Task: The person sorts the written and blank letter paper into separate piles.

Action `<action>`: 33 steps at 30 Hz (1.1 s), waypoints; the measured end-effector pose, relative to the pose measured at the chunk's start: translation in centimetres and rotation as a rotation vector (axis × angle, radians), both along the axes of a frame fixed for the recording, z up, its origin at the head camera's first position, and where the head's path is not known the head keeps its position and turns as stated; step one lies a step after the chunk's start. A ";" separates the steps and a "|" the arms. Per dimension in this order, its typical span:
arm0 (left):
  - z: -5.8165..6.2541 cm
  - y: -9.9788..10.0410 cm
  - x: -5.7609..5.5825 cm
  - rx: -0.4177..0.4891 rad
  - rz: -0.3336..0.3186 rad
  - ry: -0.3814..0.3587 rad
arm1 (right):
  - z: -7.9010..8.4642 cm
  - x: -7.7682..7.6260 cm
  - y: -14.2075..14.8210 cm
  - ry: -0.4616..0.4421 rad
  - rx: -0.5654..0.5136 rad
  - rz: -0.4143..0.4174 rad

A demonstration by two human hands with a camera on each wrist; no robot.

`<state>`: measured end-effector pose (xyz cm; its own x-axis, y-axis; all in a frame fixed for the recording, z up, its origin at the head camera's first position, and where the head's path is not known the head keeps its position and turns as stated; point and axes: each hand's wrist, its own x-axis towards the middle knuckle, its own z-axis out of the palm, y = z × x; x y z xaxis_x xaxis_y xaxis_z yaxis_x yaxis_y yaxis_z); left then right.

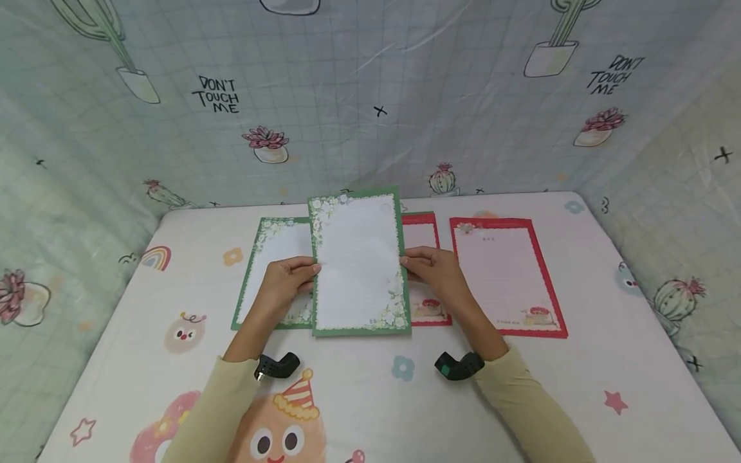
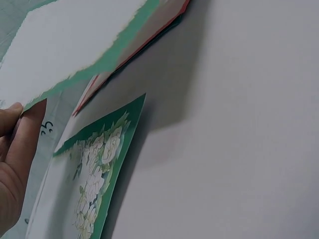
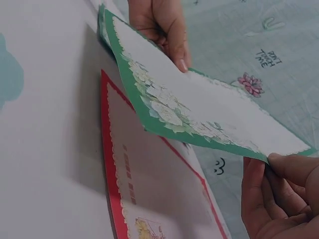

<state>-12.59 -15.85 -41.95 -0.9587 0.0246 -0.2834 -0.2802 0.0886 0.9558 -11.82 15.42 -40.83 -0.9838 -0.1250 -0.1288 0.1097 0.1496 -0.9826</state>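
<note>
Both hands hold up a white sheet of paper with a green, flower-trimmed border above the table. The left hand pinches its left edge between thumb and fingers. At the opposite edge, the right hand grips it the same way, as the right wrist view shows with the thumb on top of the sheet. Below and to the left lies another green-bordered sheet, partly covered by the left hand and the raised sheet. A red-bordered sheet is mostly hidden behind the raised sheet and right hand.
A second red-bordered sheet with a small cake picture lies at the right, beside the right forearm. The white table cover carries cartoon prints. A cactus-printed curtain rises along the table's back edge and sides.
</note>
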 end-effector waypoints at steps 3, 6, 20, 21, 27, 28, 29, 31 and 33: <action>0.0 -0.3 0.2 -0.002 0.006 -0.002 | -0.1 0.1 -0.3 -0.011 -0.003 -0.001; 0.0 -0.4 0.3 -0.008 0.013 0.000 | -0.2 0.1 -0.6 -0.011 -0.002 -0.006; -0.5 -1.4 0.7 -0.024 0.045 -0.004 | -0.7 -0.2 -1.7 0.030 -0.027 0.027; -0.5 -1.5 0.7 -0.026 0.048 -0.006 | -0.7 -0.2 -1.8 0.031 -0.026 0.027; -0.5 -2.0 0.8 -0.023 0.066 -0.018 | -0.5 -0.3 -2.5 0.019 -0.012 0.018; -0.6 -2.1 0.9 -0.024 0.066 -0.018 | -0.5 -0.3 -2.6 0.019 -0.006 0.014; -0.6 -2.2 0.9 -0.027 0.066 -0.018 | -0.5 -0.4 -2.7 0.021 0.003 0.011; -0.6 -2.4 1.0 -0.038 0.067 -0.017 | -0.5 -0.4 -2.8 0.031 0.020 0.006; -0.5 -2.6 1.1 -0.039 0.065 -0.019 | -0.5 -0.4 -3.0 0.037 0.035 0.003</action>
<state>-11.52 -18.42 -42.50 -0.9523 -0.0488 -0.3013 -0.3049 0.1063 0.9464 -12.23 12.42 -41.30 -0.9876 -0.1235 -0.0968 0.0730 0.1843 -0.9801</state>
